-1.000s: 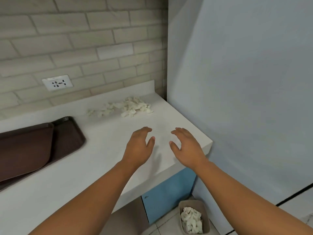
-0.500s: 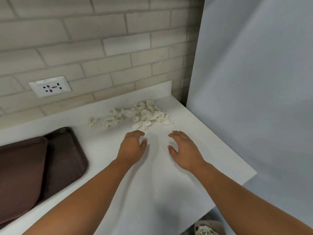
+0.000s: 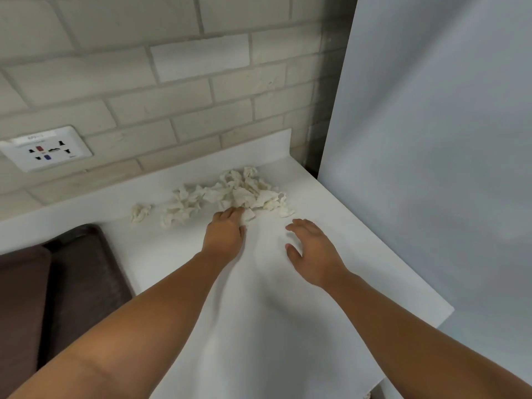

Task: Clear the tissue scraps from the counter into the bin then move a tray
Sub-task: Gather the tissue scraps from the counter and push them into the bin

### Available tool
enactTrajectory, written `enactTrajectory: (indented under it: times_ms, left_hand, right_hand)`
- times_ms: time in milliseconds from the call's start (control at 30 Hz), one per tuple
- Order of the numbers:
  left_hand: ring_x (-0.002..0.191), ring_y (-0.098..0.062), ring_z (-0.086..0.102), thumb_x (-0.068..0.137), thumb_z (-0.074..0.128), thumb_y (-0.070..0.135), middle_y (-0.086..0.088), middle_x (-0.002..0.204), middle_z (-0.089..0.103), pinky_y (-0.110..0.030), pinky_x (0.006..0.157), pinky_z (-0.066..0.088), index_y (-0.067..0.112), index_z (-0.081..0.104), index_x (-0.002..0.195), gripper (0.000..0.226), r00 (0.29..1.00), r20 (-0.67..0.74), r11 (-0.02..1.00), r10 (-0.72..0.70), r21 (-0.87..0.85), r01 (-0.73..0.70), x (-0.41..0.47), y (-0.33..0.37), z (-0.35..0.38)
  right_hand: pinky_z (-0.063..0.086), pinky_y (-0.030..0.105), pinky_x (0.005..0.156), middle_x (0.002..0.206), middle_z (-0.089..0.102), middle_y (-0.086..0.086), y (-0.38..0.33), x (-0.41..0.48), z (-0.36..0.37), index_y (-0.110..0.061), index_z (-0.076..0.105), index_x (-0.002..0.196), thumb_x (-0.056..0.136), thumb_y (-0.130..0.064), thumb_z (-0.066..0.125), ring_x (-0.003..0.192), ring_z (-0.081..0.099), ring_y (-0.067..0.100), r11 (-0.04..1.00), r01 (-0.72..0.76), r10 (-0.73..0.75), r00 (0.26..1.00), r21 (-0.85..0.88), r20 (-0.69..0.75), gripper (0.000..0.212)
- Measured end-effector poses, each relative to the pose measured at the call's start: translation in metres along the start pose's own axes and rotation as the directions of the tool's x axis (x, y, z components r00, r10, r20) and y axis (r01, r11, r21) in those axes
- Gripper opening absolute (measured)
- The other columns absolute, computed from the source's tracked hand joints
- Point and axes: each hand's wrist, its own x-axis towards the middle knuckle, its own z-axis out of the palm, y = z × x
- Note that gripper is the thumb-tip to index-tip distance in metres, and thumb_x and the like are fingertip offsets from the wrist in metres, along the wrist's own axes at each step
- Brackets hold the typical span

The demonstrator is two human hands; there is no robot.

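Our left hand [image 3: 223, 236] curls its fingers round the nearest of the tissue scraps [image 3: 230, 191] on the counter [image 3: 259, 326]; our right hand [image 3: 313, 251], fingers apart, holds nothing.

Straight ahead of the left hand's [image 3: 223, 234] fingers the tissue scraps [image 3: 230, 194] lie across the counter [image 3: 259, 326], with the brick wall [image 3: 172, 96] close behind them. Between the two hands the counter is bare. Right of the right hand's [image 3: 313, 251] fingers runs a strip of bare counter, then a grey panel [image 3: 431, 139] blocks the way. Left of the left fingers there is free surface, then dark trays [image 3: 80, 277].
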Motion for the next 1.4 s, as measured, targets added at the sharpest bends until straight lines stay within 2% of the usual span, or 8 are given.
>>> enactTrajectory:
  times_ms: [233, 433, 667, 767, 833, 1033, 1167, 1400]
  left_hand:
    - [0.099, -0.03, 0.058, 0.095, 0.052, 0.013, -0.011, 0.112, 0.06, -0.037, 0.085, 0.05, 0.013, 0.056, 0.134, 0.039, 0.999, 0.047, 0.997, -0.006, -0.08, 0.01, -0.002, 0.004, 0.014]
    - [0.088, -0.029, 0.061, 0.096, 0.05, 0.007, -0.004, 0.086, 0.058, -0.027, 0.069, 0.035, 0.011, 0.064, 0.095, 0.015, 0.985, 0.083, 0.97, -0.15, -0.18, 0.163, -0.01, 0.004, -0.002]
    - [0.082, -0.022, 0.053, 0.102, 0.032, 0.033, -0.002, 0.084, 0.057, -0.032, 0.067, 0.039, 0.011, 0.055, 0.084, 0.037, 0.911, 0.152, 0.772, -0.384, -0.488, 0.407, -0.017, 0.016, -0.037]
    - [0.094, -0.02, 0.058, 0.099, 0.025, 0.058, -0.001, 0.097, 0.058, -0.034, 0.08, 0.04, 0.02, 0.06, 0.102, 0.052, 0.877, 0.202, 0.686, -0.435, -0.557, 0.468, -0.015, 0.018, -0.043]
    - [0.076, -0.017, 0.055, 0.095, 0.032, 0.07, 0.001, 0.079, 0.056, -0.032, 0.076, 0.039, 0.022, 0.053, 0.085, 0.053, 0.857, 0.207, 0.699, -0.472, -0.504, 0.507, -0.011, 0.017, -0.043]
    - [0.05, -0.017, 0.024, 0.089, 0.06, 0.026, 0.002, 0.054, 0.027, -0.026, 0.05, 0.022, 0.015, 0.031, 0.06, 0.042, 0.846, 0.173, 0.658, -0.504, -0.558, 0.506, -0.014, 0.009, -0.033]
    - [0.05, -0.017, 0.031, 0.086, 0.064, 0.023, -0.003, 0.056, 0.037, -0.023, 0.046, 0.029, 0.002, 0.046, 0.062, 0.036, 0.83, 0.127, 0.659, -0.543, -0.549, 0.514, -0.018, 0.007, -0.032]
    - [0.049, -0.014, 0.035, 0.089, 0.066, 0.031, 0.004, 0.054, 0.039, -0.025, 0.048, 0.032, 0.013, 0.041, 0.062, 0.041, 0.843, 0.044, 0.658, -0.535, -0.604, 0.45, -0.012, 0.021, -0.036]
  right_hand:
    - [0.027, 0.028, 0.115, 0.149, 0.045, -0.001, 0.013, 0.017, 0.001, -0.02, 0.054, 0.135, 0.095, -0.029, 0.057, 0.142, 0.032, 0.014, 0.999, 0.021, -0.022, 1.0, 0.038, 0.011, 0.041]
    - [0.033, 0.029, 0.113, 0.141, 0.053, 0.003, 0.017, 0.034, 0.003, -0.014, 0.056, 0.133, 0.094, -0.023, 0.058, 0.136, 0.041, 0.017, 0.995, 0.067, -0.067, 0.998, 0.072, 0.008, 0.04]
    - [0.044, 0.036, 0.104, 0.134, 0.057, 0.005, 0.025, 0.072, 0.011, -0.012, 0.052, 0.135, 0.092, -0.025, 0.058, 0.126, 0.047, 0.023, 1.0, 0.002, -0.001, 0.999, 0.017, -0.042, 0.045]
    - [0.047, 0.039, 0.098, 0.135, 0.055, 0.005, 0.031, 0.087, 0.016, -0.013, 0.048, 0.137, 0.091, -0.032, 0.06, 0.12, 0.049, 0.026, 1.0, -0.011, 0.011, 1.0, -0.01, -0.026, 0.051]
    - [0.047, 0.04, 0.092, 0.133, 0.055, 0.004, 0.034, 0.096, 0.019, -0.015, 0.045, 0.139, 0.09, -0.036, 0.062, 0.115, 0.05, 0.027, 0.999, -0.024, 0.024, 1.0, -0.031, -0.002, 0.056]
    - [0.049, 0.039, 0.089, 0.116, 0.061, 0.007, 0.046, 0.116, 0.035, -0.016, 0.057, 0.129, 0.091, -0.028, 0.06, 0.105, 0.054, 0.027, 0.995, -0.04, 0.047, 0.997, -0.097, 0.069, 0.04]
    - [0.051, 0.037, 0.079, 0.1, 0.062, 0.008, 0.05, 0.122, 0.039, -0.012, 0.069, 0.104, 0.091, -0.021, 0.059, 0.093, 0.056, 0.029, 0.998, -0.017, 0.02, 0.999, -0.065, 0.032, 0.018]
    - [0.052, 0.036, 0.07, 0.083, 0.06, 0.005, 0.047, 0.114, 0.03, -0.011, 0.052, 0.095, 0.096, -0.005, 0.042, 0.078, 0.059, 0.024, 0.991, -0.071, 0.074, 0.997, 0.114, -0.021, 0.012]
